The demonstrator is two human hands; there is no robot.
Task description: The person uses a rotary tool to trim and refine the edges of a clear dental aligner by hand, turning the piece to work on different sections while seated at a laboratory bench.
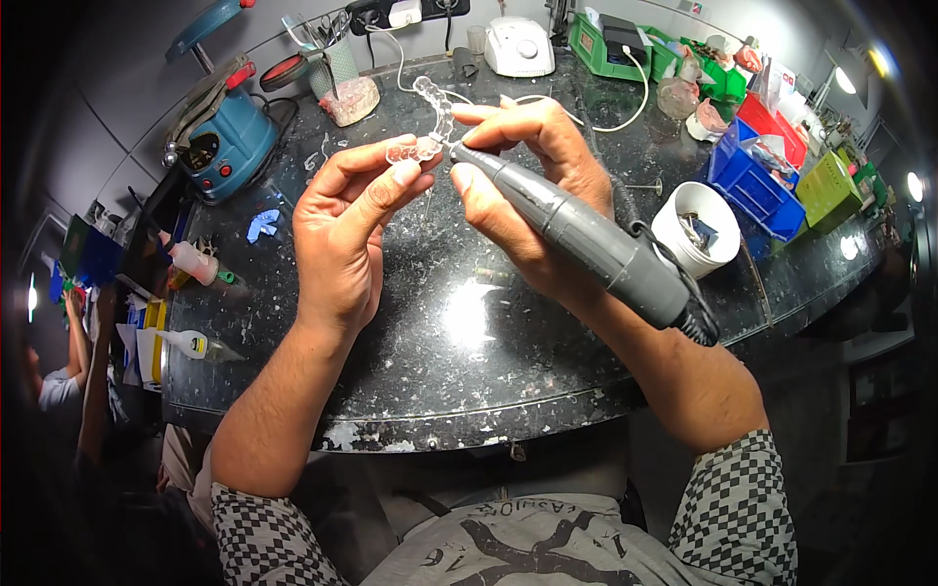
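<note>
Between the thumb and fingers of my left hand (344, 220) is a clear plastic dental aligner (437, 105), a curved arch with tooth-shaped bumps. One end of the arch lies at my left fingertips, and the rest curves up and away from me. My right hand (537, 186) is closed round a dark grey rotary handpiece (576, 230), its cord trailing from the rear end. The handpiece's narrow tip points left and sits right at the aligner's edge, near my left thumb. Whether the bur touches the plastic is too small to tell.
A white tub (696, 230) of small metal bits stands right of my right hand. Beyond it are blue (747, 181) and green bins (611, 47). A blue machine (230, 137) stands far left, near a blue scrap (262, 227) and a white bottle (184, 342). A white control box (519, 47) is at the back.
</note>
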